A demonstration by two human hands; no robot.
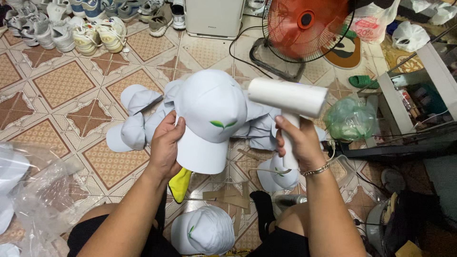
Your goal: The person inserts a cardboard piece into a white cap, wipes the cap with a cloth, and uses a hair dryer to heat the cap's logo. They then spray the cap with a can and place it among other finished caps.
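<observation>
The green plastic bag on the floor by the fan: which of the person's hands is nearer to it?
Right. The right hand, gripping the white handheld appliance, is just beside the green plastic bag; the left hand holds the white cap, farther away.

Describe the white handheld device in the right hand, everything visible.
The white handheld device is pistol-shaped: a smooth cylindrical barrel lying roughly level across the view, with a straight handle dropping from it. It looks like matte plastic, plain and unmarked from here. The right hand wraps the handle, held above the floor. The barrel's left end sits close to the white cap held up by the left hand; contact cannot be told. The nozzle face and any cord are not clear.
</observation>
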